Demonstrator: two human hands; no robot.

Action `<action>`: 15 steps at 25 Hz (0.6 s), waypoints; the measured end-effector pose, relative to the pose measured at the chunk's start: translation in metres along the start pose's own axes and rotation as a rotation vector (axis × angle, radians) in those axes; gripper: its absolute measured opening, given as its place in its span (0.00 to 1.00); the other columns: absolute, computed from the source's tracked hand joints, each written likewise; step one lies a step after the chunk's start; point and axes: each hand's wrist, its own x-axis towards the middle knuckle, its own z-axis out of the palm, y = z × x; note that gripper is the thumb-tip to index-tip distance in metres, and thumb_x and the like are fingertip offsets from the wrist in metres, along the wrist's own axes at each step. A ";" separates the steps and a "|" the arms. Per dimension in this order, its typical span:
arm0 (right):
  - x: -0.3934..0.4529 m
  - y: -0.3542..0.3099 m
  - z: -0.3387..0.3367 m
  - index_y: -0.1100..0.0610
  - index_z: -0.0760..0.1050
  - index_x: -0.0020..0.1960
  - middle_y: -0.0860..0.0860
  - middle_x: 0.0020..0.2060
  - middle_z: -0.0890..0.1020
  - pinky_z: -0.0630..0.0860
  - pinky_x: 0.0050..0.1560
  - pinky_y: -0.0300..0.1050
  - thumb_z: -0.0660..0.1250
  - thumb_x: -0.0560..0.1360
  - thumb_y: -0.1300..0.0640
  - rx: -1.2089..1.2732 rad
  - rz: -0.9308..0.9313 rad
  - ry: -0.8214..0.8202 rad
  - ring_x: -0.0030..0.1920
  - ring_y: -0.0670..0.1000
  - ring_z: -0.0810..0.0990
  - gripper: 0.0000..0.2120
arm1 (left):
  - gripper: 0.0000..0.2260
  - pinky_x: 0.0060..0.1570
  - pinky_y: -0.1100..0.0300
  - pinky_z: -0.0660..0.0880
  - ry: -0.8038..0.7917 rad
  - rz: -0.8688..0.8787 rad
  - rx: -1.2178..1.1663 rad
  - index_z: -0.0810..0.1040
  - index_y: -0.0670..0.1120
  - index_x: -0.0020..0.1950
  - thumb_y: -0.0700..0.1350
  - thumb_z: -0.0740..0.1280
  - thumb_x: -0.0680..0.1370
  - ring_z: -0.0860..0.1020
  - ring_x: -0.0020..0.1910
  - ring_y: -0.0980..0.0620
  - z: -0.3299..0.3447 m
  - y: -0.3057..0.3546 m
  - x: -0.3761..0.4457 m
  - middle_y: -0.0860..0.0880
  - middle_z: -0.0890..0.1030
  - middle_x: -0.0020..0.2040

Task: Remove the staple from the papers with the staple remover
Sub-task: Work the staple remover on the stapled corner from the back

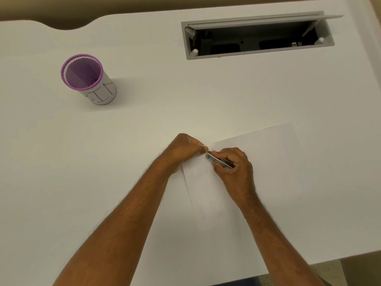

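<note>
Our left hand (183, 150) pinches the papers (253, 162) at their far-left corner to pin them on the bench (144, 112); right hand (235, 168) fingers wrap the staple remover (218, 161), nose at that corner. Staple hidden.

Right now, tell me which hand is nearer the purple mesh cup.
Left. The left hand pinches the papers' corner, on the side toward the purple mesh cup. The right hand, holding the staple remover, lies farther from it.
</note>
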 end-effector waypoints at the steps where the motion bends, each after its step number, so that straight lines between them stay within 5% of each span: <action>1: -0.001 0.001 0.001 0.51 0.85 0.50 0.47 0.49 0.84 0.77 0.55 0.65 0.78 0.70 0.65 -0.005 -0.004 -0.026 0.53 0.54 0.82 0.12 | 0.07 0.37 0.63 0.75 0.010 -0.008 -0.005 0.87 0.41 0.38 0.44 0.77 0.73 0.80 0.36 0.53 0.000 0.001 0.000 0.50 0.84 0.36; 4: -0.012 -0.002 0.006 0.51 0.86 0.50 0.48 0.49 0.85 0.75 0.57 0.66 0.80 0.69 0.64 -0.064 -0.050 -0.073 0.54 0.54 0.81 0.13 | 0.07 0.39 0.62 0.75 0.002 -0.014 0.003 0.84 0.49 0.36 0.46 0.78 0.73 0.81 0.41 0.54 -0.001 0.003 0.001 0.52 0.84 0.39; 9: -0.011 -0.007 -0.003 0.51 0.84 0.52 0.44 0.48 0.84 0.78 0.57 0.64 0.78 0.71 0.63 0.053 0.010 -0.080 0.51 0.49 0.83 0.12 | 0.07 0.42 0.60 0.77 -0.077 0.001 -0.024 0.87 0.42 0.46 0.45 0.76 0.75 0.82 0.41 0.50 -0.007 0.003 -0.002 0.47 0.87 0.43; 15: -0.010 -0.003 -0.013 0.53 0.82 0.58 0.47 0.49 0.84 0.79 0.47 0.34 0.75 0.76 0.57 0.051 0.019 0.052 0.48 0.44 0.81 0.10 | 0.08 0.42 0.63 0.80 -0.115 0.049 -0.029 0.88 0.41 0.51 0.44 0.76 0.75 0.85 0.45 0.52 -0.009 0.004 -0.006 0.45 0.89 0.49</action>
